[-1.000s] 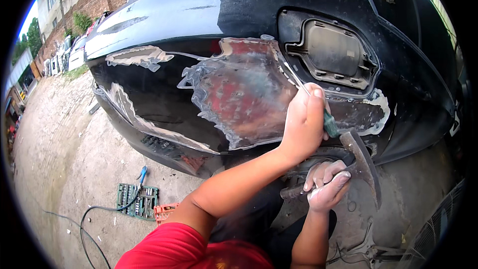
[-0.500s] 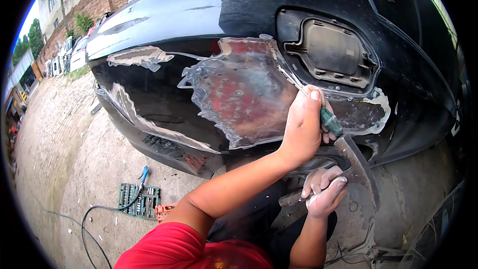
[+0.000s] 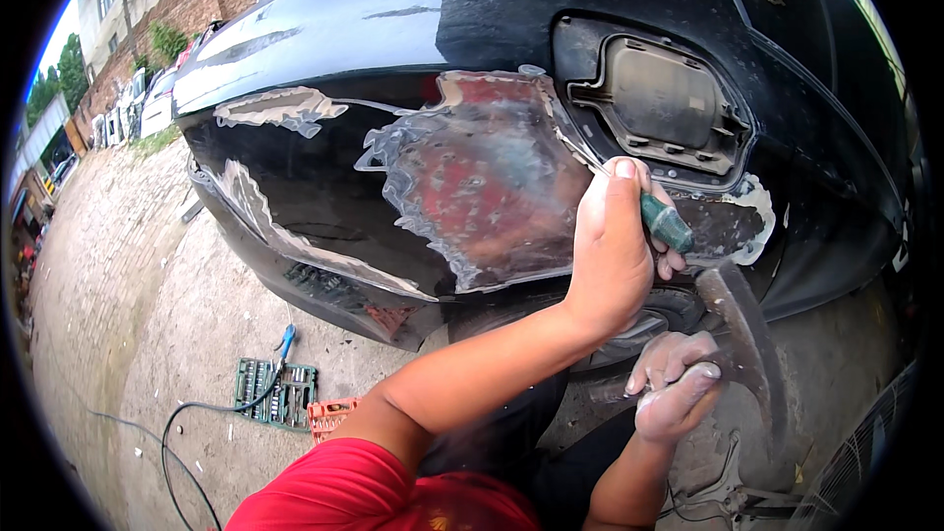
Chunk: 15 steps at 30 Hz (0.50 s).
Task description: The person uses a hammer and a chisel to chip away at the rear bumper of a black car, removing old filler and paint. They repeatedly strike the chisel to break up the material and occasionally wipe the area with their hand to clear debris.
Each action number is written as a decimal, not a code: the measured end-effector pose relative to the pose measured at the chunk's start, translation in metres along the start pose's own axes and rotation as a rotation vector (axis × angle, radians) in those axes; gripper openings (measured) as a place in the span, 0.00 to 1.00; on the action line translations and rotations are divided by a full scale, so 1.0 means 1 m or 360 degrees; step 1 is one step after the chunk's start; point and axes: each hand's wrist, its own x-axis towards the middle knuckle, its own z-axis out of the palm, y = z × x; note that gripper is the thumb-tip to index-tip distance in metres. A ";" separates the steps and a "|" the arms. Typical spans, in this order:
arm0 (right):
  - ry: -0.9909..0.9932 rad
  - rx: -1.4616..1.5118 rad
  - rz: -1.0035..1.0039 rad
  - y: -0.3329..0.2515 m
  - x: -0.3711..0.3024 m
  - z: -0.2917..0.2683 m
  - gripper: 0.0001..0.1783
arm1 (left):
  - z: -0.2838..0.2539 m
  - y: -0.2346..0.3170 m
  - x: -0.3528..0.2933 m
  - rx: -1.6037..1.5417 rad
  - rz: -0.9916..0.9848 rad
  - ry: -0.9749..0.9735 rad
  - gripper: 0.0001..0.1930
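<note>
My left hand [image 3: 612, 246] is closed round a screwdriver [image 3: 666, 223] with a green handle. Its thin metal shaft reaches up-left, with the tip at the seam between the car's bare-sanded panel [image 3: 492, 177] and the lamp-shaped recess [image 3: 661, 93]. Below and to the right, my right hand [image 3: 676, 382] grips the handle of a hammer [image 3: 752, 349]. The hammer's long, curved metal head is smeared by motion, and its upper end stands a short gap away from the butt of the screwdriver handle.
A black car's rear corner, with pale filler patches [image 3: 280, 108], fills the middle. On the concrete at lower left lie an open green socket set [image 3: 261, 388], a blue-ended air hose [image 3: 285, 339] and an orange tray [image 3: 332, 415]. A wire-guarded fan [image 3: 865, 452] stands lower right.
My right hand has swung the hammer down and to the right, off the butt of the screwdriver. My left hand keeps the screwdriver at the seam, its handle tilted slightly differently.
</note>
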 end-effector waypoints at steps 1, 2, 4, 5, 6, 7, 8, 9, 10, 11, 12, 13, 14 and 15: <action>0.0030 -0.0016 -0.0055 -0.004 0.003 0.000 0.31 | 0.001 0.000 0.000 -0.0033 -0.0008 0.0014 0.16; -0.0001 -0.0069 -0.0034 -0.008 0.007 -0.001 0.31 | 0.002 0.001 0.001 -0.0052 0.0000 0.0021 0.16; -0.0059 -0.0178 0.0010 -0.014 0.013 -0.005 0.31 | 0.005 -0.001 0.001 -0.0093 0.0010 0.0036 0.16; -0.0143 -0.0309 0.0059 -0.013 0.019 -0.008 0.31 | 0.007 -0.002 0.002 -0.0121 0.0028 0.0059 0.16; -0.0121 -0.0287 0.0047 -0.013 0.024 -0.009 0.32 | 0.008 -0.002 0.004 -0.0146 0.0049 0.0081 0.16; -0.0100 -0.0265 0.0036 -0.013 0.027 -0.010 0.32 | 0.010 -0.002 0.006 -0.0172 0.0070 0.0103 0.16; -0.0079 -0.0243 0.0024 -0.014 0.029 -0.010 0.32 | 0.012 -0.002 0.006 -0.0174 0.0076 0.0103 0.16; -0.0006 -0.0131 0.0103 -0.018 0.030 -0.011 0.33 | 0.013 -0.003 0.006 -0.0183 0.0081 0.0105 0.16; 0.0052 0.0129 0.0047 -0.017 0.030 -0.014 0.32 | 0.015 -0.002 0.007 -0.0192 0.0086 0.0108 0.16; 0.0023 0.0122 0.0037 -0.018 0.031 -0.015 0.32 | 0.017 -0.002 0.007 -0.0190 0.0088 0.0130 0.16; 0.0001 0.0116 0.0029 -0.018 0.032 -0.017 0.32 | 0.021 -0.002 0.008 -0.0186 0.0085 0.0150 0.16; -0.0071 -0.0025 0.0097 -0.017 0.032 -0.018 0.32 | 0.023 -0.003 0.008 -0.0182 0.0081 0.0171 0.17; -0.0143 -0.0165 0.0166 -0.015 0.033 -0.018 0.32 | 0.023 -0.005 0.008 -0.0196 0.0093 0.0178 0.17; -0.0122 -0.0108 0.0108 -0.010 0.034 -0.016 0.32 | 0.022 -0.005 0.008 -0.0207 0.0110 0.0182 0.17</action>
